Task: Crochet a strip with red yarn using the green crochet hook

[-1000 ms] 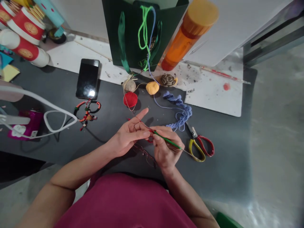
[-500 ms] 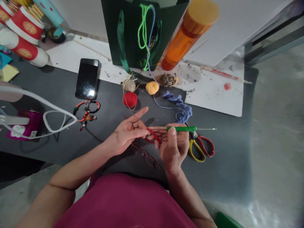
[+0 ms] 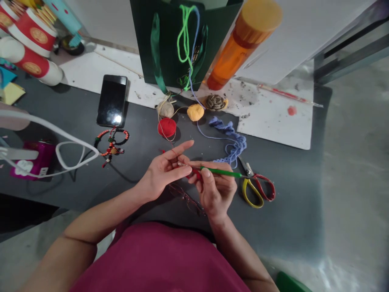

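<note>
My right hand point(image 3: 215, 194) is closed around the green handle of a crochet hook point(image 3: 225, 172). The metal shaft points left and its tip reaches my left fingers. Between the two hands is a small piece of red crochet point(image 3: 195, 175), partly hidden by fingers. My left hand point(image 3: 160, 173) pinches the red work between thumb and fingers, with the index finger stretched out and red yarn running over it. Just beyond that hand lies a red yarn ball point(image 3: 167, 128).
Scissors point(image 3: 253, 192) lie right of my right hand, beside blue crochet work point(image 3: 237, 148). Glasses point(image 3: 190, 200) rest below my hands. Yellow yarn point(image 3: 195, 112), beige yarn point(image 3: 165, 109), a phone point(image 3: 112, 100), a bracelet point(image 3: 111, 147), a dark green bag point(image 3: 170, 48) and an orange tube point(image 3: 231, 52) surround the area.
The crochet hook has shifted left, so its tip is now at my left fingers and its other end sticks out less to the right. My right hand moved slightly left.
</note>
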Demonstrator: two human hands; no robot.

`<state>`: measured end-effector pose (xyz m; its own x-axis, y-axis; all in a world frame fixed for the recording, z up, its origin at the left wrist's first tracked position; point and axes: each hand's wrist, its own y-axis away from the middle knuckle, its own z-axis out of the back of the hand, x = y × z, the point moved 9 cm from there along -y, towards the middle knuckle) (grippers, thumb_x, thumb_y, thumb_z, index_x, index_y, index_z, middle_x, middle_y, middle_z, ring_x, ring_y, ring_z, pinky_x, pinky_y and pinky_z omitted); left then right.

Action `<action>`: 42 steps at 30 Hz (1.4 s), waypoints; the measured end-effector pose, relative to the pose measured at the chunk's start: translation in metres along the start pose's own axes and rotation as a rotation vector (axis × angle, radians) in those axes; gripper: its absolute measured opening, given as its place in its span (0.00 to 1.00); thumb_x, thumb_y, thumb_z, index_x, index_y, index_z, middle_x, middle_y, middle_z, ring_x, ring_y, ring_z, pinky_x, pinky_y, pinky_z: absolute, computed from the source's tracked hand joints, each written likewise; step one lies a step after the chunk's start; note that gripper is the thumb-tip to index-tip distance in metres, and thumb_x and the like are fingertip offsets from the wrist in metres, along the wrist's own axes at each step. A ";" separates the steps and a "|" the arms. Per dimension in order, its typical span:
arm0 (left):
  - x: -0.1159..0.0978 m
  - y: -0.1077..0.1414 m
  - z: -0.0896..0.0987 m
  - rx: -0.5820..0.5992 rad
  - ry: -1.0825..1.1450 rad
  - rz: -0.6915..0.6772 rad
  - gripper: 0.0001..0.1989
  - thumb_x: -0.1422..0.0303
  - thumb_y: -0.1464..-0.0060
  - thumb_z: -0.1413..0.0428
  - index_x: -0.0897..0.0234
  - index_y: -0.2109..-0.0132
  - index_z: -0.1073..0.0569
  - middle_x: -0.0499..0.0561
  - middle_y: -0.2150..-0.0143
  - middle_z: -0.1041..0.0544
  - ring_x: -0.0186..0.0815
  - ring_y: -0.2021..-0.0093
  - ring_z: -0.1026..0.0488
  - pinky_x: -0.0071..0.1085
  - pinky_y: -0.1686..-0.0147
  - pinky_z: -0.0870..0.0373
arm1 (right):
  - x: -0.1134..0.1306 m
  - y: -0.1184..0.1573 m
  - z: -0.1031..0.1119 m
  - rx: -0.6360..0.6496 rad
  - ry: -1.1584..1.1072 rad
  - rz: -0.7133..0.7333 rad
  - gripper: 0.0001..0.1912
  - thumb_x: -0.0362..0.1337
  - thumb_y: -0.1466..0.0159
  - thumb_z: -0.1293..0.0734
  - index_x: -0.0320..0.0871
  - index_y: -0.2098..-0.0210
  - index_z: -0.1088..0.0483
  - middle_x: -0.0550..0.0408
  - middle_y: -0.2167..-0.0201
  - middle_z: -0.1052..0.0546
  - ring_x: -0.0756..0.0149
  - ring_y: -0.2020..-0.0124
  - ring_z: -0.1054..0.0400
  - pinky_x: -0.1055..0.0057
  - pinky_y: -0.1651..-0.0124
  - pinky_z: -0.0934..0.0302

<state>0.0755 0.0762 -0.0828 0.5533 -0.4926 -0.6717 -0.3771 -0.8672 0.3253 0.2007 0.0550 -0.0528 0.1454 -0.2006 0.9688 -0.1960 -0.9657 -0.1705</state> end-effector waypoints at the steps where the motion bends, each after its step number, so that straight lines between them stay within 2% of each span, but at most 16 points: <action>1: 0.000 0.000 0.001 -0.018 0.005 -0.007 0.27 0.69 0.50 0.28 0.55 0.42 0.20 0.43 0.65 0.21 0.27 0.67 0.24 0.27 0.61 0.28 | 0.006 0.001 -0.001 0.019 0.069 0.087 0.09 0.31 0.31 0.32 0.49 0.54 0.23 0.55 0.59 0.13 0.72 0.77 0.23 0.76 0.81 0.34; 4: 0.001 0.000 0.005 -0.068 0.033 0.010 0.30 0.71 0.51 0.28 0.56 0.40 0.22 0.42 0.69 0.21 0.25 0.68 0.25 0.25 0.61 0.28 | 0.026 0.007 -0.005 0.054 0.286 0.364 0.17 0.25 0.35 0.29 0.50 0.51 0.22 0.53 0.53 0.14 0.65 0.63 0.18 0.68 0.64 0.22; 6: 0.006 -0.001 0.005 -0.076 0.064 0.058 0.32 0.72 0.52 0.28 0.58 0.39 0.23 0.40 0.71 0.22 0.25 0.69 0.25 0.25 0.61 0.28 | 0.031 0.009 -0.006 0.034 0.369 0.434 0.18 0.24 0.37 0.27 0.51 0.52 0.21 0.54 0.53 0.14 0.63 0.57 0.18 0.65 0.56 0.22; 9: 0.012 -0.001 0.005 -0.059 0.108 0.135 0.34 0.71 0.54 0.27 0.61 0.38 0.24 0.41 0.72 0.21 0.26 0.69 0.24 0.27 0.60 0.28 | 0.023 0.004 -0.001 -0.001 0.262 0.309 0.13 0.27 0.35 0.28 0.51 0.55 0.20 0.56 0.58 0.14 0.65 0.60 0.19 0.65 0.58 0.23; 12: 0.015 -0.001 0.005 -0.045 0.124 0.171 0.37 0.72 0.55 0.27 0.61 0.37 0.26 0.42 0.70 0.19 0.27 0.68 0.23 0.27 0.59 0.29 | 0.008 0.001 0.004 -0.031 0.078 0.122 0.08 0.31 0.33 0.29 0.51 0.57 0.21 0.58 0.63 0.15 0.68 0.69 0.22 0.71 0.70 0.28; 16: 0.014 0.000 0.005 -0.033 0.129 0.198 0.37 0.72 0.55 0.27 0.61 0.37 0.26 0.42 0.70 0.19 0.26 0.68 0.24 0.26 0.60 0.31 | -0.002 0.003 0.011 -0.104 0.058 -0.028 0.04 0.34 0.31 0.30 0.49 0.59 0.22 0.58 0.66 0.15 0.73 0.81 0.29 0.74 0.81 0.37; 20: 0.011 -0.001 0.006 -0.038 0.119 0.199 0.35 0.72 0.54 0.27 0.61 0.38 0.24 0.42 0.71 0.20 0.26 0.70 0.26 0.27 0.62 0.32 | -0.005 0.002 0.016 -0.139 0.091 -0.086 0.04 0.40 0.29 0.33 0.49 0.60 0.28 0.58 0.72 0.18 0.67 0.80 0.26 0.72 0.82 0.36; 25: 0.013 -0.003 0.005 -0.002 0.128 0.214 0.29 0.75 0.55 0.29 0.61 0.43 0.20 0.43 0.71 0.20 0.25 0.71 0.27 0.25 0.64 0.33 | -0.018 -0.004 0.017 -0.112 -0.017 -0.222 0.07 0.46 0.28 0.35 0.51 0.60 0.34 0.58 0.75 0.19 0.62 0.78 0.24 0.69 0.81 0.35; 28: 0.016 -0.003 0.002 0.031 0.101 0.240 0.29 0.75 0.55 0.30 0.60 0.43 0.20 0.45 0.69 0.19 0.28 0.69 0.25 0.27 0.62 0.31 | -0.025 -0.007 0.013 -0.068 -0.095 -0.302 0.10 0.49 0.30 0.34 0.51 0.60 0.34 0.60 0.78 0.21 0.65 0.82 0.28 0.73 0.85 0.42; 31: 0.012 -0.001 0.001 0.017 0.047 0.192 0.29 0.73 0.55 0.29 0.59 0.43 0.19 0.45 0.69 0.20 0.29 0.66 0.24 0.29 0.60 0.29 | -0.027 -0.007 0.004 -0.024 -0.181 -0.332 0.12 0.50 0.33 0.30 0.50 0.63 0.32 0.62 0.79 0.23 0.70 0.85 0.34 0.76 0.88 0.49; 35: 0.001 0.000 0.002 -0.030 -0.050 0.081 0.30 0.72 0.54 0.28 0.58 0.42 0.20 0.43 0.69 0.22 0.28 0.68 0.24 0.29 0.60 0.27 | -0.024 -0.004 -0.003 -0.035 -0.183 -0.293 0.13 0.48 0.36 0.26 0.48 0.65 0.30 0.62 0.75 0.20 0.75 0.84 0.35 0.79 0.85 0.43; 38: -0.004 0.000 0.003 -0.035 -0.106 0.040 0.30 0.71 0.52 0.29 0.59 0.40 0.21 0.44 0.68 0.22 0.29 0.66 0.24 0.29 0.60 0.27 | -0.023 -0.004 0.001 -0.093 -0.143 -0.277 0.13 0.48 0.37 0.26 0.48 0.65 0.29 0.61 0.75 0.20 0.77 0.86 0.40 0.79 0.84 0.43; 42: -0.005 -0.001 0.004 -0.023 -0.131 0.027 0.29 0.70 0.50 0.30 0.59 0.40 0.22 0.45 0.68 0.22 0.29 0.66 0.25 0.29 0.61 0.28 | -0.023 -0.007 0.008 -0.125 -0.156 -0.296 0.12 0.47 0.38 0.25 0.47 0.66 0.29 0.63 0.77 0.21 0.80 0.88 0.48 0.80 0.86 0.49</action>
<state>0.0701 0.0798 -0.0821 0.4405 -0.5031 -0.7435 -0.3727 -0.8559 0.3584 0.2065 0.0653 -0.0757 0.3577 0.0530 0.9323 -0.2388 -0.9600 0.1462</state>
